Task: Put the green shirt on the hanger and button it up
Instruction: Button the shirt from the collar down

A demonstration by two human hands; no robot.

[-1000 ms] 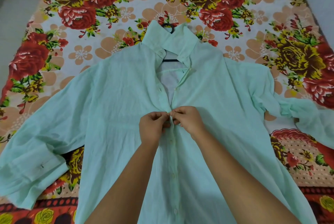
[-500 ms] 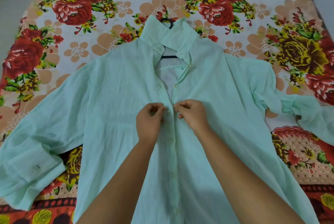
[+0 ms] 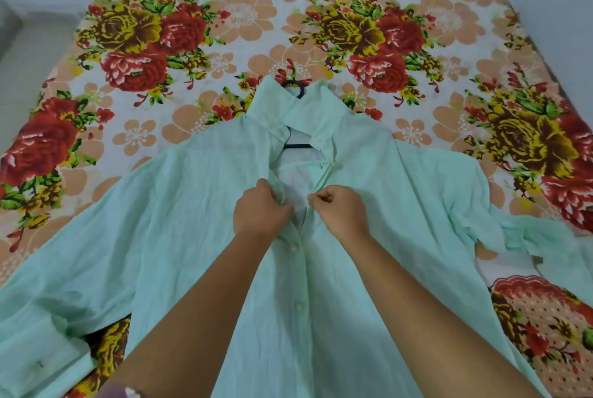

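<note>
Green shirt [image 3: 192,221] on black hanger [image 3: 296,145]; left hand [image 3: 260,211] and right hand [image 3: 341,214] pinch its front edges.

A floral bedsheet [image 3: 244,15] — red and yellow roses — flanked by pale floor [image 3: 32,51].

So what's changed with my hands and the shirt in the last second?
Both hands slid up the front of the green shirt toward its collar and parted; the left hand now grips one front edge, the right hand pinches the other. The shirt stayed flat on the black hanger, sleeves spread.
</note>
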